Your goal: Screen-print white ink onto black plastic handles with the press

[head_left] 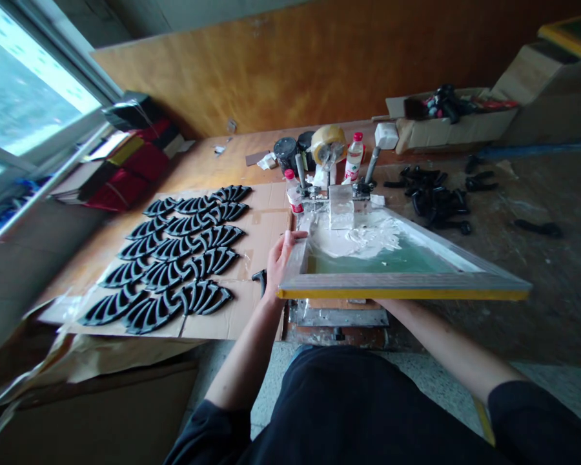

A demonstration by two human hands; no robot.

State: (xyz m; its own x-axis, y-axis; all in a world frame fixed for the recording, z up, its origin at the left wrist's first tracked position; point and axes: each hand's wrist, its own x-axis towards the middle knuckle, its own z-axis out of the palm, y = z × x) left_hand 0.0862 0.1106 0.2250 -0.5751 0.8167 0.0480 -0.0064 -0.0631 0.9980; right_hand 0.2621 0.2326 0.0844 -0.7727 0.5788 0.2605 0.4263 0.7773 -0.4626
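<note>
Silver-gray metal-framed screen w/ green mesh and yellow-edged front rail [407,285] sits over the R part of a brown worktable [527,265], in front of the person, its far side at a pair of metal clamps. Tall orange-brown wooden board [252,71] spans the bkgd. behind the table. Flat tan cardboard sheet [267,236] lies L of the screen, bearing rows of black slatted fan-shaped pieces [174,258]. Open tan cardboard box [459,132], far R, holds mixed black & red items; red, black & yellow tied bundles [130,155] are stacked far L, nr. the window. Scuffed gray metal plate [343,317] shows below the screen's front rail. Black curved pieces [436,197] lie in a loose pile R of the screen, w/ a few more set apart. White paste [363,236] is smeared across the far half of the mesh. L hand [278,261] grips the frame's L side, fingers over the top edge; R hand is hidden beneath the screen, so its grip can't be told. Beyond the frame: wide yellowish tape roll [329,143], near a clear red-capped bottle w/ red-&-white label [354,157]; a 2nd red-capped bottle [294,194] stands just beside the frame's far L corner.
</note>
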